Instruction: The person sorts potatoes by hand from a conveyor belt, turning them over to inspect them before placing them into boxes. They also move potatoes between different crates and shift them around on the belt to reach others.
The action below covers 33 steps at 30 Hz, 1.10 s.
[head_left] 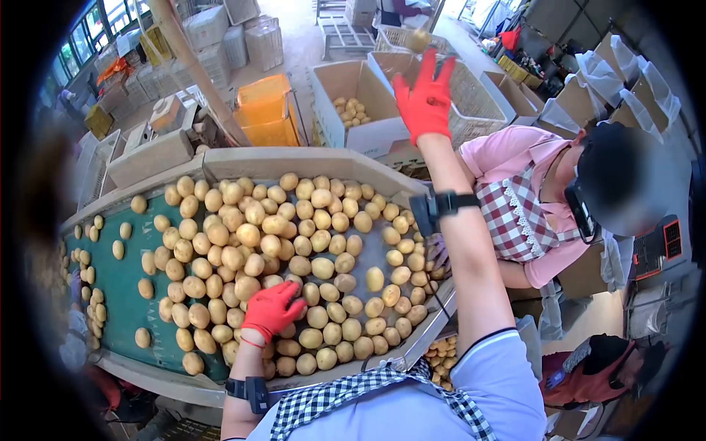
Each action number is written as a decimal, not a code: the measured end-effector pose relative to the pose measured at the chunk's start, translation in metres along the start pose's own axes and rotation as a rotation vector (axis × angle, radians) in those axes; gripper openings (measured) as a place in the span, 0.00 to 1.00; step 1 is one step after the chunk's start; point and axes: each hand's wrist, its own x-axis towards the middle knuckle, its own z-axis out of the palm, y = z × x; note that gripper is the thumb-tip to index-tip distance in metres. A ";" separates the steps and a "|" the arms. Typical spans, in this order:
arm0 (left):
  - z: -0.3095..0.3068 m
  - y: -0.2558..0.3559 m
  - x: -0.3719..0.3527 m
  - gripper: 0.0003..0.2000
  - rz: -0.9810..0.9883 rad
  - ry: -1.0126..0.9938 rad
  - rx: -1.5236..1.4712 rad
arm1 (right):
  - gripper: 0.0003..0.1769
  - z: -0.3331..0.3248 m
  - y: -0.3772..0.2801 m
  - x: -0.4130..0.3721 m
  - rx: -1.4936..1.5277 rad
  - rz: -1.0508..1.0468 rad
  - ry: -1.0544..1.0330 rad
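Note:
Many tan potatoes (pixel 247 234) lie in a wide sorting trough, partly on a green conveyor belt (pixel 121 287). My left hand (pixel 272 312), in a red glove, rests among the potatoes near the trough's front side. Its fingers are apart, and no potato shows in its grasp, though the palm side is hidden. Stretched far forward, my right hand (pixel 426 99), also red-gloved, has its fingers spread over the edge of a cardboard box (pixel 375 137) that holds several potatoes. A blurred potato (pixel 418 40) is in the air just beyond its fingertips.
A white plastic crate (pixel 474 95) stands beside the box. An orange crate (pixel 265 110) is behind the trough's wooden rim (pixel 294 157). A co-worker (pixel 522 195) in a checked apron stands close on the right, with a purple-gloved hand at the trough. Another person's sleeve (pixel 73 338) shows far left.

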 end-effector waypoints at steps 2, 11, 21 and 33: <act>0.005 -0.012 0.005 0.24 0.081 -0.033 0.085 | 0.37 0.033 0.005 0.004 -0.032 0.087 -0.336; 0.009 -0.006 -0.005 0.21 0.131 -0.164 0.186 | 0.39 -0.029 -0.131 -0.314 0.151 0.008 -1.048; 0.023 -0.017 -0.005 0.23 0.140 -0.195 0.317 | 0.42 -0.082 -0.100 -0.355 0.093 0.072 -1.262; 0.033 -0.017 -0.008 0.18 0.212 -0.272 0.356 | 0.49 -0.028 -0.112 -0.349 -0.047 0.237 -1.043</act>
